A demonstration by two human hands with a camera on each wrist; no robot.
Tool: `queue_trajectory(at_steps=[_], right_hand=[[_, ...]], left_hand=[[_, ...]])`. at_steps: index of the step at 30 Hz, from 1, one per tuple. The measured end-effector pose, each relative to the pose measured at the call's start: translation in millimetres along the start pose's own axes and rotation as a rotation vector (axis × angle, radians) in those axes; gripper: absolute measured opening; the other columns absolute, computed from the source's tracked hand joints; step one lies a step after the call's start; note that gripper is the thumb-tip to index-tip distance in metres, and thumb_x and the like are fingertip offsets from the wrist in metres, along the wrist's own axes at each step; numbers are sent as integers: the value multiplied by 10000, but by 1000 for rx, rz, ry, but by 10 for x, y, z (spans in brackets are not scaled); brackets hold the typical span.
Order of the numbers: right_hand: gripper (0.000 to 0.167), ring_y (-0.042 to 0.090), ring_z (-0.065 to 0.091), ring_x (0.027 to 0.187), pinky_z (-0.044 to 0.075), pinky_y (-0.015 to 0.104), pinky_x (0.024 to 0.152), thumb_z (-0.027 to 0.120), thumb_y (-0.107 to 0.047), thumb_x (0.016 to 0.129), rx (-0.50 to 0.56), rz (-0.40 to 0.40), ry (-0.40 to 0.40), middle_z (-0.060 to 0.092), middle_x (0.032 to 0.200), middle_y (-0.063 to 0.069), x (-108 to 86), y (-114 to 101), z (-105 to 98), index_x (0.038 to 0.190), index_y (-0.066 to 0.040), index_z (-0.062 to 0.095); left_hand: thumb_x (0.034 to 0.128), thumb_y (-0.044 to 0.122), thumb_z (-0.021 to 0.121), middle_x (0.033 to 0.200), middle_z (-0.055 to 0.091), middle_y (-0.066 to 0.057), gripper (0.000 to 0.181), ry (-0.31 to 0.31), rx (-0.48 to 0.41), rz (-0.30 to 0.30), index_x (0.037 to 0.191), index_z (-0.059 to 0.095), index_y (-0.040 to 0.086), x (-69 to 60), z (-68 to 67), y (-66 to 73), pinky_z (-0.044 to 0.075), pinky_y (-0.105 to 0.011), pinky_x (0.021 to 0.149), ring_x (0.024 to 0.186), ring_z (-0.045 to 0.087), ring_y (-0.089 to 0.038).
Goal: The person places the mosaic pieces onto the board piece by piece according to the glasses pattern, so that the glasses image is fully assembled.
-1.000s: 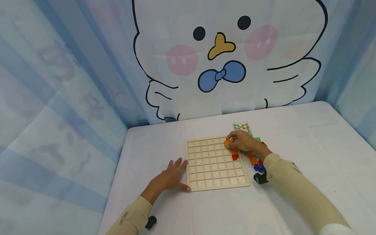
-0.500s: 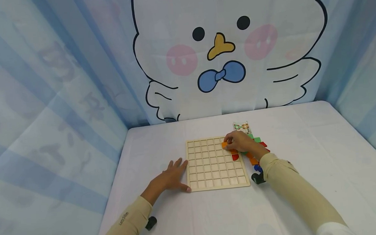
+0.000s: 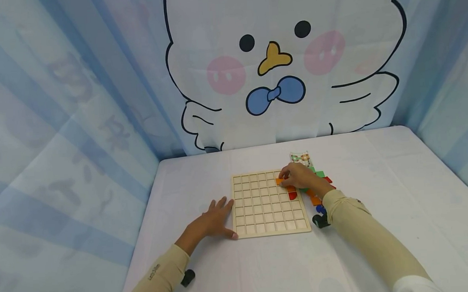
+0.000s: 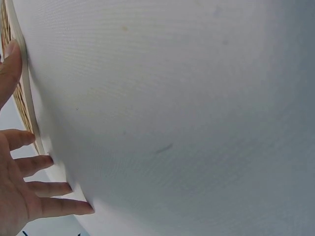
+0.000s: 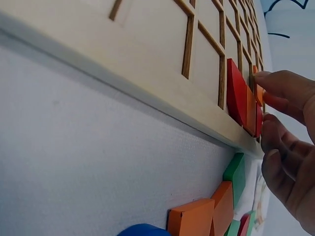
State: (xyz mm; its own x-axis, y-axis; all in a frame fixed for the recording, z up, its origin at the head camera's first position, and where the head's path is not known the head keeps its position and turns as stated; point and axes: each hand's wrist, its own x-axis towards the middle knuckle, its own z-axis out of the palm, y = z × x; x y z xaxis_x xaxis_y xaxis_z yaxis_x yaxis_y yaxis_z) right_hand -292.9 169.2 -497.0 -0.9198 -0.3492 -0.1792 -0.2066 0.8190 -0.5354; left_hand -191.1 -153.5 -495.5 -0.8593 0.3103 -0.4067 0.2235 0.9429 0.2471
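A pale wooden grid board (image 3: 260, 210) lies on the table. My left hand (image 3: 215, 218) rests along its left edge with fingers spread, thumb near the lower corner. Over the board's upper right, my right hand (image 3: 303, 178) pinches an orange tile (image 3: 278, 181) with thumb and fingers. In the right wrist view, that tile (image 5: 258, 88) stands beside the right-hand column. There, a rounded red piece (image 5: 236, 96), another orange tile (image 5: 250, 110) and a red piece (image 5: 259, 120) sit in a row. The fingers partly hide the cells beyond.
Right of the board lie loose pieces: orange tiles (image 3: 316, 200), green ones (image 3: 320, 174), red ones (image 3: 328, 179) and a blue round piece (image 3: 320, 208), partly behind the right forearm. A patterned card (image 3: 300, 158) lies at the board's upper right corner.
The right hand has shifted slightly left with the orange tile, lowering it onto the board, and has stayed nearly still since half a second ago. The left hand has not moved.
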Motion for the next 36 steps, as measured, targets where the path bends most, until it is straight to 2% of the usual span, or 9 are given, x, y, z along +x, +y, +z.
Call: queue_trajectory(at_steps=[6,19,25,29,33,36], right_hand=[[233,222,574,885,508,389,804,768,-249,889,-7,-7,5,681,1036,88,-12,-24,-9,1079,-116,756],[216,232,585,908,515,417,839,783,-242,874,0,-24,19,689,1043,91,6,26,25,1042,-110,756],[377,292,609,1019,513,477,936,796,-262,858,8,-34,26,674,1134,135,-9,34,16,1179,-89,697],[470,320,601,1072,501,508,964,759,-286,899,64,-49,52,645,1196,161,-75,78,-45,1294,-72,623],[441,238,642,893,569,395,822,694,-281,959,149,-70,91,635,1162,144,-166,177,-156,1319,-44,603],[404,184,624,747,575,307,699,659,-265,981,176,-70,125,636,1113,137,-228,275,-235,1301,-25,611]], left_hand=[[708,548,861,1673,201,-145,1139,0,7,5,1601,269,164,-3,-2,3,342,-737,1053,1508,172,-501],[717,555,852,1676,191,-144,1138,-4,17,17,1604,258,164,-14,3,-16,358,-674,1092,1510,171,-496],[721,558,848,1677,187,-141,1137,-6,26,14,1607,251,170,-19,-16,-10,361,-680,1085,1511,171,-494],[717,555,852,1674,196,-145,1133,-6,22,12,1603,263,167,-20,-18,-6,366,-684,1079,1508,177,-497],[716,549,855,1672,202,-145,1126,-6,16,8,1600,272,164,-18,-18,-6,363,-677,1086,1508,182,-495],[719,548,853,1676,192,-142,1128,-10,8,8,1603,264,169,-21,-20,-8,352,-678,1094,1511,171,-493]])
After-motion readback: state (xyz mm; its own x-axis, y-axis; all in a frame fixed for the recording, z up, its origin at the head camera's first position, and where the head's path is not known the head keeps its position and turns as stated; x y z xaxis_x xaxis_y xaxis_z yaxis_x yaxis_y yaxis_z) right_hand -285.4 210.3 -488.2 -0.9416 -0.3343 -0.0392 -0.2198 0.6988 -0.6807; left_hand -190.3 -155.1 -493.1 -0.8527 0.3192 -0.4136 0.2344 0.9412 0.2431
